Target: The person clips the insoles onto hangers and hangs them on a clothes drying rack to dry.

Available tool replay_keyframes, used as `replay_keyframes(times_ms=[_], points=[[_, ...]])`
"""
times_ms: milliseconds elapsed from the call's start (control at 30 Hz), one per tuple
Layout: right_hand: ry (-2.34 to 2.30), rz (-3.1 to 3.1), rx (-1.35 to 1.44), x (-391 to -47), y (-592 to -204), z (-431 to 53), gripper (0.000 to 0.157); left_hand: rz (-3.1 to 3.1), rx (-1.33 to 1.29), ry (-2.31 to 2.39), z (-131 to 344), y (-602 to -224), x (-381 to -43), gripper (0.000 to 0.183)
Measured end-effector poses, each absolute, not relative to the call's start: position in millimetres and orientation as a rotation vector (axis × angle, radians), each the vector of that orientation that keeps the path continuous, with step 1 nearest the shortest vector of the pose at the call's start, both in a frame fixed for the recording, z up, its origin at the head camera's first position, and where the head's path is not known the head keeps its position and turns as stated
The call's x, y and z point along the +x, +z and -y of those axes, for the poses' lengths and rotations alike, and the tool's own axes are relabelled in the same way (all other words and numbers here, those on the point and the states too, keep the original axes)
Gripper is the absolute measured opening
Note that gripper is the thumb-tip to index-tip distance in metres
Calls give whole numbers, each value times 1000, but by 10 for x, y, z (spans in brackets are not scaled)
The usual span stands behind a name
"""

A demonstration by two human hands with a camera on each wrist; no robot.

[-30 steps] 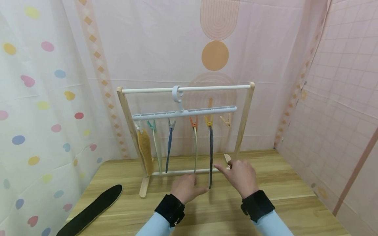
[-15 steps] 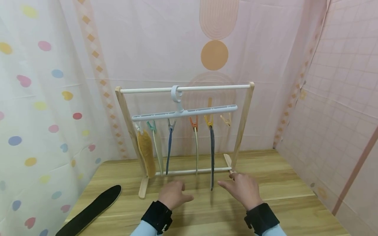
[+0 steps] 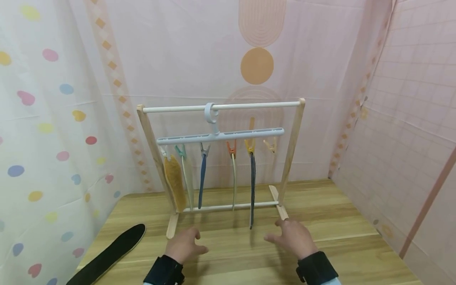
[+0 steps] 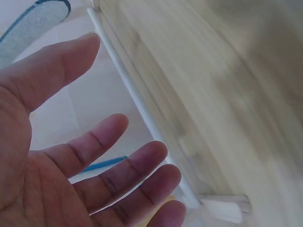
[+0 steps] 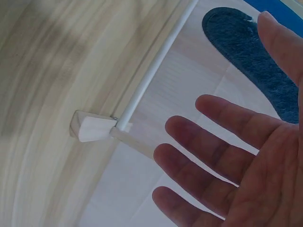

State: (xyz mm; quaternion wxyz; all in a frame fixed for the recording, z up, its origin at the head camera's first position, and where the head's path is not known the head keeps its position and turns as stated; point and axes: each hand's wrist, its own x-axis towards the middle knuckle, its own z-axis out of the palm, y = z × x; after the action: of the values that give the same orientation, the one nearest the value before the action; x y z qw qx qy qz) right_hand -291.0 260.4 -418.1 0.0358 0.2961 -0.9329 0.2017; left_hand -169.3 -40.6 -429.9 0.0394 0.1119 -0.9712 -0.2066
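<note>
My left hand [image 3: 185, 245] hovers low over the table in front of the drying rack, its fingers spread and holding nothing. My right hand [image 3: 293, 237], also bare of any object, is near the rack's right foot [image 3: 283, 212]. Between and behind them, a pale blue hanger [image 3: 228, 135] hangs from the rack's white top bar [image 3: 256, 106]. Clipped under it are a mustard insole [image 3: 174, 184], a pale green one, a blue insole [image 3: 202, 182], a thin whitish one and a dark insole [image 3: 252, 190], seen mostly edge-on. A beige clip [image 3: 271, 145] at the right end grips nothing.
A black insole [image 3: 110, 253] lies on the wooden table [image 3: 338, 221] at the left. Wooden feet of the rack stick out toward me on both sides. Patterned curtains [image 3: 199, 51] surround the table at the back and sides.
My left hand has moved left and back toward me, away from the hanging insoles. The right hand has drawn back toward me and slightly right. The dark insole sways a little.
</note>
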Motion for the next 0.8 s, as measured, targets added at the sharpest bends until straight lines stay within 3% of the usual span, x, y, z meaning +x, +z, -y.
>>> replay_keyframes(times_ms=[533,800], points=[[666,2921,1000,-2878,-4285,-2578,62,3009,660,-633,1036,-4444,-1437,55],[678,2939,1038,-2891,-4338,-2565,63,3007,793,-635,1417,-4397,-1293,72]])
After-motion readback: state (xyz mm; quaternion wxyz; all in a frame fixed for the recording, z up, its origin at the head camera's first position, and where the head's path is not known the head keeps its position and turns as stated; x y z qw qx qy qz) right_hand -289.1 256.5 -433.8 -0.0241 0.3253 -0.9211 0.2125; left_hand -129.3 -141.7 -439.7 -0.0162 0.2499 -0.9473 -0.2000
